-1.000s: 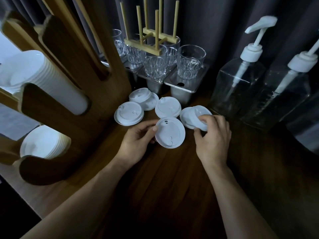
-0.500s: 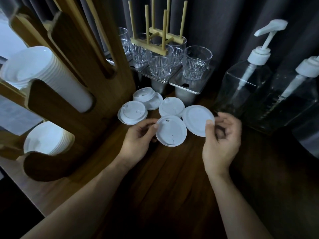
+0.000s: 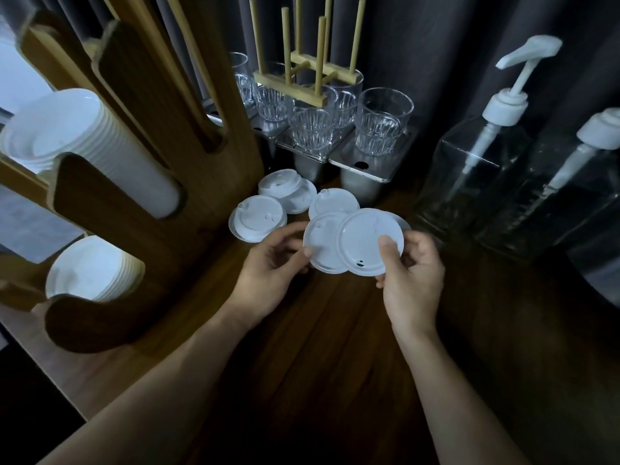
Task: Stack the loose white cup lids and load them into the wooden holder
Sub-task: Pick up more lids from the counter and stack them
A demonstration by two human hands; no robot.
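The right grip (image 3: 412, 280) pinches a white lid (image 3: 365, 243) at its near right rim, thumb on the face turned towards the camera and fingers curled behind. The left grip (image 3: 268, 266) pinches a second lid (image 3: 320, 243) at its left rim in the same way. Both lids are held above the bench (image 3: 335, 347), their round faces tilted up towards the camera. The right lid overlaps the right part of the left one and lies in front of it. Being discs, they have no long axis. The right lid's small dark sip hole sits at its near edge. No writing can be read on either.

Just beyond them, more loose lids lie flat on the bench: a single lid (image 3: 333, 201), a stacked pair (image 3: 258, 218) to the left, and another overlapping pair (image 3: 285, 187) farther back.

At the left stands the wooden holder (image 3: 151, 129). Its upper slot holds a long white stack (image 3: 100, 146) lying slanted, and its lower slot holds a shorter white stack (image 3: 94, 270).

At the far side, clear ribbed glasses (image 3: 382, 122) stand upright on metal containers (image 3: 365, 169), with a wooden peg rack (image 3: 292, 82) resting on the glasses. At the right stand two clear pump bottles (image 3: 483, 162) with white pumps. Their contents cannot be told.
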